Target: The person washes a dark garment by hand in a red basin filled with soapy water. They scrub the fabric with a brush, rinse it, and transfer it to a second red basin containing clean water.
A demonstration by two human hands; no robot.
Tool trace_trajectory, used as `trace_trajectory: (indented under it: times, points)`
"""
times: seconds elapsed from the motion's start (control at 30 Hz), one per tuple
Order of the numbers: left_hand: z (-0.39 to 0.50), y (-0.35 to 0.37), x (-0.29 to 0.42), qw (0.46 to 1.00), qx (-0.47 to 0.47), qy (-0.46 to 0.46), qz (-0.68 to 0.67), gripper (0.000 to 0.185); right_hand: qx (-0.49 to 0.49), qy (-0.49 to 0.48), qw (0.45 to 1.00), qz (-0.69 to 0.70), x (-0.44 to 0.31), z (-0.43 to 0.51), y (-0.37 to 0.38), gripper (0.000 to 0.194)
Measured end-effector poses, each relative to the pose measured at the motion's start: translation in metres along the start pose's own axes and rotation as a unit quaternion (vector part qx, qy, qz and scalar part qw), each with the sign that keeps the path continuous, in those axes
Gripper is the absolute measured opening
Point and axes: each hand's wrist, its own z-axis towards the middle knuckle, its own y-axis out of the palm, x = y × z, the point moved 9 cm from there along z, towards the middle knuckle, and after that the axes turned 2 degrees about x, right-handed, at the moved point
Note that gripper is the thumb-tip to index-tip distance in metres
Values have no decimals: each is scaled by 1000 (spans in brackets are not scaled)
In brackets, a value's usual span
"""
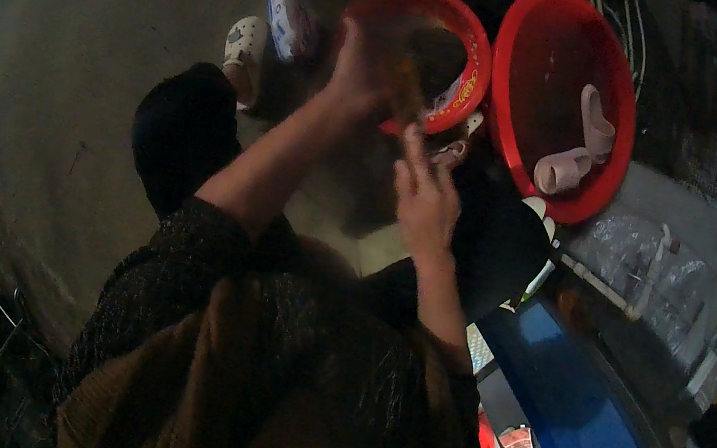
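A red plastic basin (pixel 454 7) with a yellow printed pattern inside its wall stands on the floor before me, with some whitish suds near its inner edge. Over its near left side is my left hand (pixel 360 73), thumb raised; blur and shadow hide what its fingers hold. My right hand (pixel 427 199) grips a blurred brown elongated object (pixel 409 87), possibly a brush, index finger stretched along it. That object points up toward the left hand and overlaps the basin in view.
To the right, a larger red tub (pixel 540 57) holds two pale pink slippers (pixel 564 170). A white-and-purple package (pixel 284 21) lies near my cream clog (pixel 246 43). Clear plastic sheeting (pixel 682 269), a pipe (pixel 601 285) and a blue panel (pixel 582 393) are at right.
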Motion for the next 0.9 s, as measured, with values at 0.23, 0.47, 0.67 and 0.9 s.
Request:
trace_trajectory:
  times: [0.23,0.47,0.67,0.9]
  points:
    - [-20,13,-30,993,76,-75,-59,81,-88,117,989,-34,1,61,11,47]
    - [-28,25,-13,978,109,-156,-82,74,-20,44,998,-43,-2,14,5,46]
    - [-24,50,-10,986,-6,-135,-100,70,-35,181,983,3,31,79,7,48]
    - [-8,3,12,975,1,65,212,76,28,81,994,72,17,56,13,50]
